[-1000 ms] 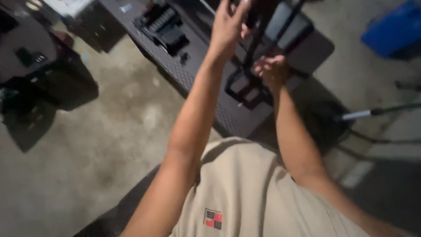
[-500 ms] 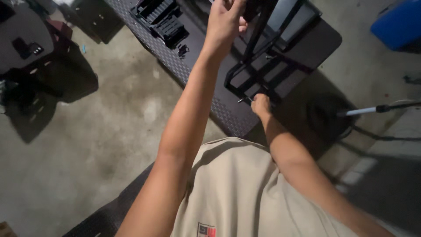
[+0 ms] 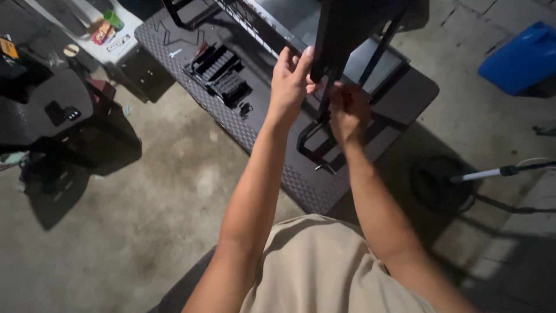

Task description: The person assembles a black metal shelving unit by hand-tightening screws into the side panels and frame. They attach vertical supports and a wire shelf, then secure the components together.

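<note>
A black compartmented tray [image 3: 220,72] lies near the far left corner of the dark, diamond-patterned surface [image 3: 301,185]; its slots hold dark parts too dim to tell apart. A blue plastic container [image 3: 524,57] stands on the concrete floor [image 3: 145,197], well off the surface's right edge; what it holds cannot be seen. The black metal frame [image 3: 336,52] stands upright over the middle of the surface, made of thin dark bars with a flat panel at its top. The left hand [image 3: 289,81] is closed around a vertical bar of the frame, fingers wrapped. The right hand [image 3: 347,110] is pinched together on the same bar just below.
</note>
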